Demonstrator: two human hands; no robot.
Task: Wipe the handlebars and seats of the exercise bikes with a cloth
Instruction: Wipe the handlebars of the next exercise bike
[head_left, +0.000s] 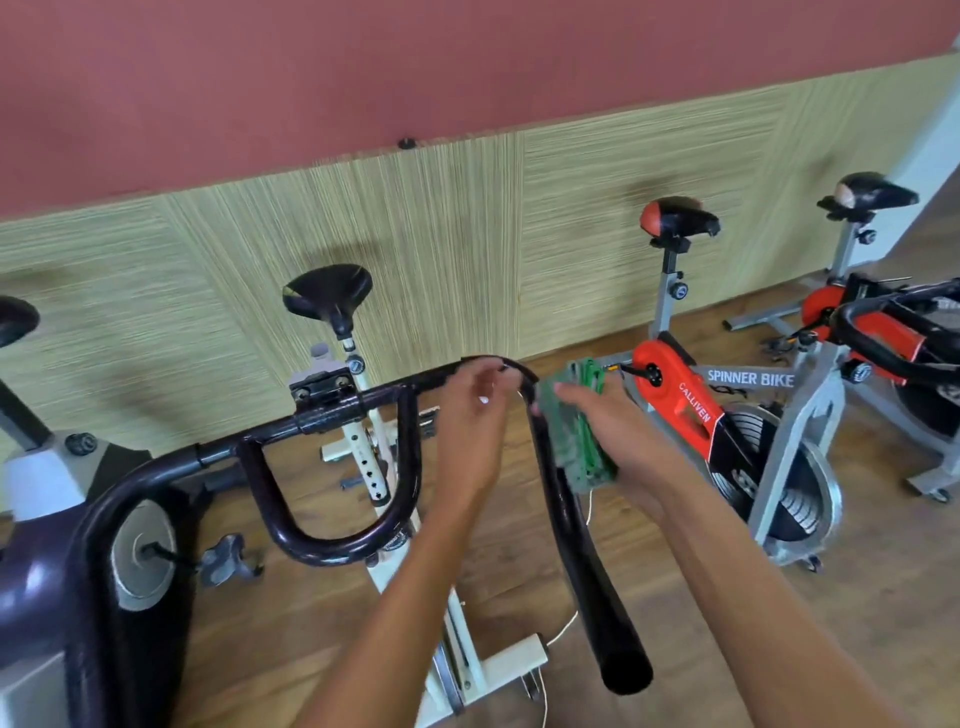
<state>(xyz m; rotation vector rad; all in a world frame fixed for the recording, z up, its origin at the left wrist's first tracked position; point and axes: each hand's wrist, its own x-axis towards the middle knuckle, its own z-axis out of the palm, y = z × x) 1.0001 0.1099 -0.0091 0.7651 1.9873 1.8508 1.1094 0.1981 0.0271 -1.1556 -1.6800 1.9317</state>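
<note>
A dark, glossy handlebar (332, 551) of the nearest exercise bike fills the lower middle; its right arm (582, 530) runs down toward me. My right hand (618, 441) holds a folded green cloth (576, 431) pressed against the right side of that arm, just below its upper bend. My left hand (475, 415) hovers at the bend with curled fingers pinching near the bar; whether it grips the bar I cannot tell. The bike's black seat (328, 288) stands behind, near the wall.
An orange and grey spinner bike (727, 410) with a black seat (678, 218) stands to the right, another orange bike (883, 332) beyond it. A dark bike's body (47, 597) is at the left. A striped panelled wall runs behind; the floor is wood, with a thin white cord (563, 631).
</note>
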